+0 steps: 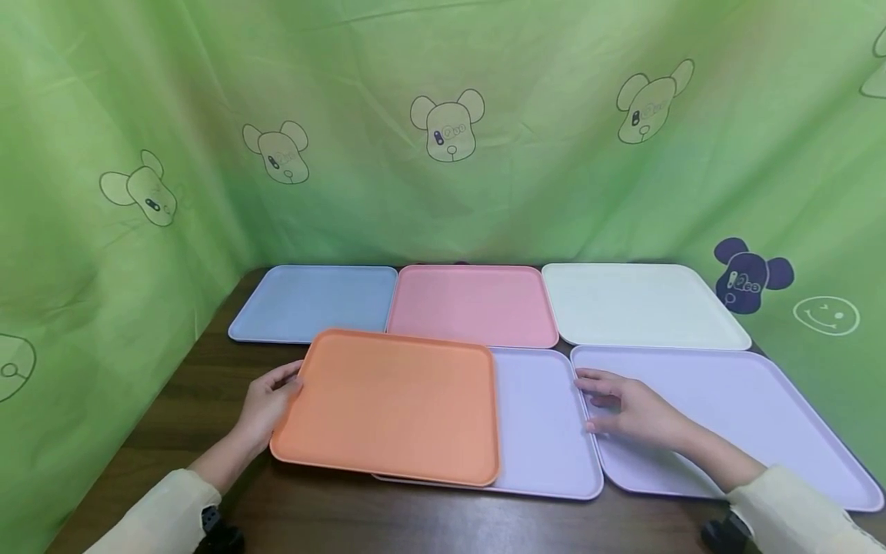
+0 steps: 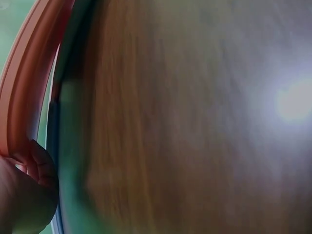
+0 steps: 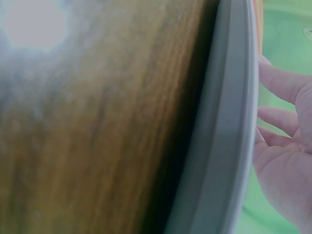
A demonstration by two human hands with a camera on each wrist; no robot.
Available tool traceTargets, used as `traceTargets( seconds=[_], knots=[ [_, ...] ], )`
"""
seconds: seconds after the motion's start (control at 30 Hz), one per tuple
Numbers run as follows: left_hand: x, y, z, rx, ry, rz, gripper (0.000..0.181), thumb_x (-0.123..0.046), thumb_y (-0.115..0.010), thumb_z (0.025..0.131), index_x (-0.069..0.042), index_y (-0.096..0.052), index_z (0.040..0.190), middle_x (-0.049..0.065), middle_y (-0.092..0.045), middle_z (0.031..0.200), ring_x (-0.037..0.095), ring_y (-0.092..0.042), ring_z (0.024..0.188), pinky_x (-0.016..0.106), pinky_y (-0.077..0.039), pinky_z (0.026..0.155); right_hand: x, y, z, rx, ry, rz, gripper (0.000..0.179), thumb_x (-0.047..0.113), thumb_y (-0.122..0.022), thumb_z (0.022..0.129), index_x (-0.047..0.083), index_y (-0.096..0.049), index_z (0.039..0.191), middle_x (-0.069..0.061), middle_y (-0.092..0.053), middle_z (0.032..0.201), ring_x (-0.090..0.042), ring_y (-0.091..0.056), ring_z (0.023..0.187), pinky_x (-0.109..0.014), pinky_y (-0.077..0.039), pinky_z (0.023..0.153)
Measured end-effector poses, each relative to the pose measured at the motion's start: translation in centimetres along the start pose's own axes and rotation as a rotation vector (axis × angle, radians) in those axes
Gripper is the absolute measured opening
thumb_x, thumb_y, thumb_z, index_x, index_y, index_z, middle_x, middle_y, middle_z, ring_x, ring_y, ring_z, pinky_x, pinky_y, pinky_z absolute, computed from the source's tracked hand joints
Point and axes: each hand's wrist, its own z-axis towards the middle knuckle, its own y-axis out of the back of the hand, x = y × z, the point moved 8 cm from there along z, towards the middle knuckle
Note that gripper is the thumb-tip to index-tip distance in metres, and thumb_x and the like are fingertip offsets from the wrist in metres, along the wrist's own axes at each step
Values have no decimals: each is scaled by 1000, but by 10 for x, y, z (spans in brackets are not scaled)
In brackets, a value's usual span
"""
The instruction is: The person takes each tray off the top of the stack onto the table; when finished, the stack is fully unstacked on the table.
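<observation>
My left hand (image 1: 259, 412) grips the left edge of an orange tray (image 1: 394, 408), which is tilted and overlaps most of a lavender tray (image 1: 547, 423) beneath it. In the left wrist view, the thumb and fingers (image 2: 41, 168) pinch the orange rim near a corner. My right hand (image 1: 640, 412) hovers with loosely spread fingers over the seam between that lavender tray and a second lavender tray (image 1: 754, 423) on the right. Its fingertips are right at the rim in the right wrist view, and nothing is held there.
A blue tray (image 1: 321, 304), a pink tray (image 1: 474, 306) and a white tray (image 1: 637, 304) lie in a row along the back of the dark wooden table (image 1: 173, 423). Behind them hangs a green curtain (image 1: 360, 208) with bear-head drawings.
</observation>
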Motion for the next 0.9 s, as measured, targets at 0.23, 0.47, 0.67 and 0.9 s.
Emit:
traceTargets(
  seconds=[0.23,0.47,0.67,0.9],
  knots=[
    [6,28,4,-10,-15,-1,44,-12,-50,102,2,-44,143,20,-50,131,1,-54,94,20,-48,77,0,-2,1,27,-27,62,66,21,-82,78,-12,-56,128,-25,-46,140,-35,-62,106,-36,-51,87],
    [17,55,5,-1,17,-5,49,-18,-52,101,0,-40,146,4,-56,120,-1,-56,92,22,-50,77,-3,-3,1,51,-57,147,66,17,-82,78,-15,-53,128,-29,-43,141,-30,-66,96,-28,-54,77],
    [27,76,5,-4,84,-65,55,-21,-57,100,-2,-38,148,-13,-59,105,-1,-58,89,23,-51,75,0,-3,0,55,-44,156,67,17,-81,78,-17,-52,128,-30,-42,141,-29,-66,94,-28,-54,76],
    [37,100,6,-4,118,-117,51,-24,-62,97,-12,-48,144,-21,-61,95,0,-60,85,25,-52,72,2,-3,0,52,-16,151,66,15,-81,78,-19,-52,126,-33,-42,139,-31,-66,93,-30,-54,76]
  ],
)
